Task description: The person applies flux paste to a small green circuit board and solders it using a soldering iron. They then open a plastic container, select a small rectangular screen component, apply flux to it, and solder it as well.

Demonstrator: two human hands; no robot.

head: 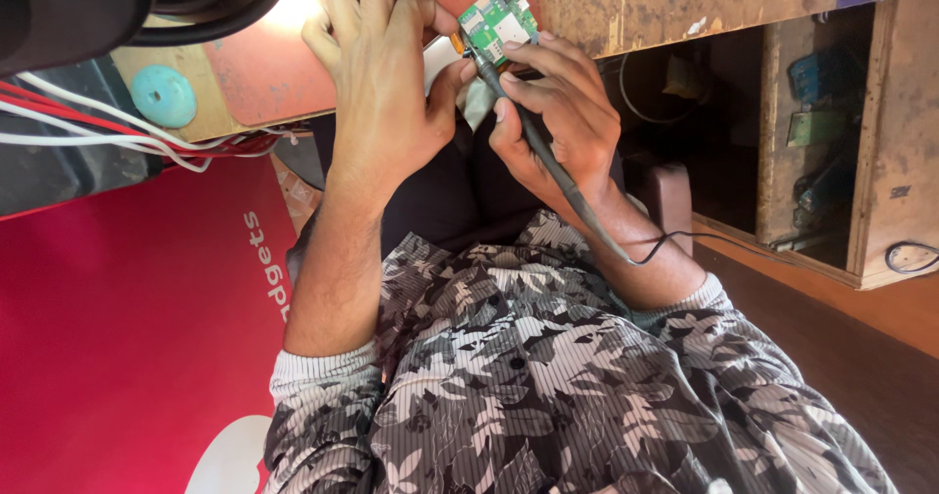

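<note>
- The left hand (377, 83) is closed around the left side of a small green board (499, 24). It holds the board up in the air, just over the front edge of the bench (636, 5).
- The right hand (562, 112) is closed on a thin dark tool (533, 137), held like a pen. A finger of this hand rests on the board too.
- The tip of the tool touches the lower edge of the board, next to a little orange bit (456, 41).
- So I think the work on the board is going on right now. The parts are too small to tell what is done on it and what is left.
- The tool's black cord (685, 238) runs back along the right wrist and off to the side. It lies loose and could tug on the hand.
- Red and white wires (98, 127) lie on the left, near a round blue-green disc (163, 95).
- A big red sheet (117, 337) is below them.
- A wooden box shelf (880, 161) stands on the right, well apart from the hands.
- Nothing sits between the hands and the board.
</note>
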